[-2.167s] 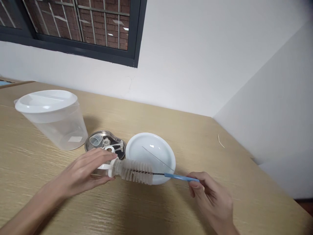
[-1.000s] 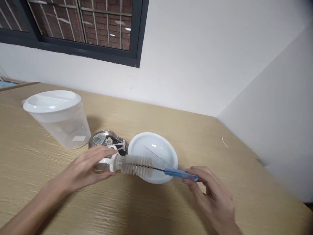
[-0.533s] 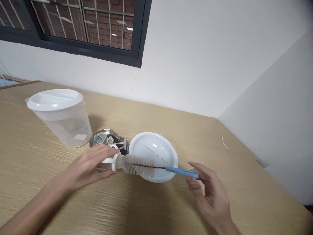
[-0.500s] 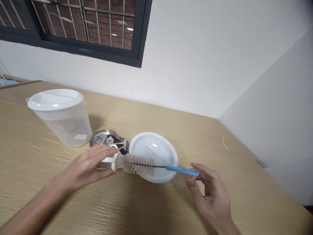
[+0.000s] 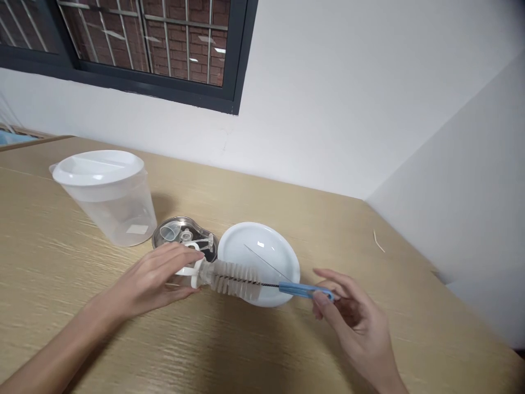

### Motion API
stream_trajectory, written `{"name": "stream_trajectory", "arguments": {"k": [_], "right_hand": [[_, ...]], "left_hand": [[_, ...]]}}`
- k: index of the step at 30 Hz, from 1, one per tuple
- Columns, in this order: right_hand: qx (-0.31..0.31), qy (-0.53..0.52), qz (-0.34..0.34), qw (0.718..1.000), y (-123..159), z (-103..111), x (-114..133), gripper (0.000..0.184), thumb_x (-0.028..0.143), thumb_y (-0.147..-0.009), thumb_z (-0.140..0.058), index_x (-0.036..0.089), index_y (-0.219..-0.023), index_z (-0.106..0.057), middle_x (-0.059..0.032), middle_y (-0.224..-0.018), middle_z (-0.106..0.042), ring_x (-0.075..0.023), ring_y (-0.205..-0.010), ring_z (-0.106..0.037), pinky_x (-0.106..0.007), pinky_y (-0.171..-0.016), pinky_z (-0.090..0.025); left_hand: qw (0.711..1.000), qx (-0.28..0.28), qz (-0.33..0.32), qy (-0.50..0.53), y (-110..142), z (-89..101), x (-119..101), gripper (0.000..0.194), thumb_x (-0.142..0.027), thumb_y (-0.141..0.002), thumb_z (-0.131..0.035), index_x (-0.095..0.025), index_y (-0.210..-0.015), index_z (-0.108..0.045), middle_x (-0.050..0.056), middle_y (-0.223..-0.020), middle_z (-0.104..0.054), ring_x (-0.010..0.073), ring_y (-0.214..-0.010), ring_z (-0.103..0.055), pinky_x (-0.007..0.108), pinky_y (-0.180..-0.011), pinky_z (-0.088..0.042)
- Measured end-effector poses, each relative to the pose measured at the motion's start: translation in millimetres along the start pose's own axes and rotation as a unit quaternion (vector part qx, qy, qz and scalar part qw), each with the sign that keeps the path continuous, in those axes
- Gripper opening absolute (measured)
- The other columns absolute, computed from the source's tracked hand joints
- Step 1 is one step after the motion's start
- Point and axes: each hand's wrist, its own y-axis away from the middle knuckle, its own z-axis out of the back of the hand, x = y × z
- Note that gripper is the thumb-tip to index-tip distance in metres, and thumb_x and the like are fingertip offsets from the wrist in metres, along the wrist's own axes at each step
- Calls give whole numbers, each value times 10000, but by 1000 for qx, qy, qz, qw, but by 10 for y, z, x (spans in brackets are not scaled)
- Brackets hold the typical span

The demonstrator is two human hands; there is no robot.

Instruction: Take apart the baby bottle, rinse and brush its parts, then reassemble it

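Observation:
My left hand (image 5: 153, 276) is wrapped round a clear bottle with a white collar and white handles (image 5: 197, 273), held sideways. The bottle's body is mostly hidden by the fingers. In the fingertips of my right hand (image 5: 355, 320) is the blue looped handle of a bottle brush (image 5: 301, 289). Its pale bristles stand at the bottle's mouth, the tip just inside. Under the brush lies a white bowl (image 5: 233, 241). A thin straight wire (image 5: 264, 260) runs over the bowl towards the blue handle; I cannot tell whether it is joined to it.
Left of the bowl, a kidney-shaped metal tray (image 5: 192, 221) holds several small clear parts. A lidded translucent pitcher (image 5: 123, 205) stands further left. On the wooden table (image 5: 320, 219), a thin pale strip (image 5: 378, 242) lies at the right. Wall and window rise behind.
The brush has turned in my right fingers, so the handle's loop now shows more, and the thumb has shifted along it. My left hand and the bottle keep almost the same place.

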Motion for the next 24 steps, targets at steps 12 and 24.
{"name": "stream_trajectory", "arguments": {"k": [12,24], "right_hand": [[83,73,71,991,-28,179,-188,274,368,-961,-606,198,-764,-691,17,-513,-587,-112,-421,-530,-210,-396,-416],[38,87,196,976,-44,120,-198,283,146,-910,-663,267,-1165,-673,-2,-824,-738,-121,-586,-686,-216,-570,-594]], "left_hand": [[1000,5,3,3,-13,-2,4,465,-308,-913,-703,-245,-1343,-536,71,-1147,-737,225,-1007,-703,348,-873,-561],[999,17,44,0,1,-17,32,480,-338,-876,-739,-238,-1315,-575,57,-1128,-752,226,-1002,-716,337,-856,-571]]}}
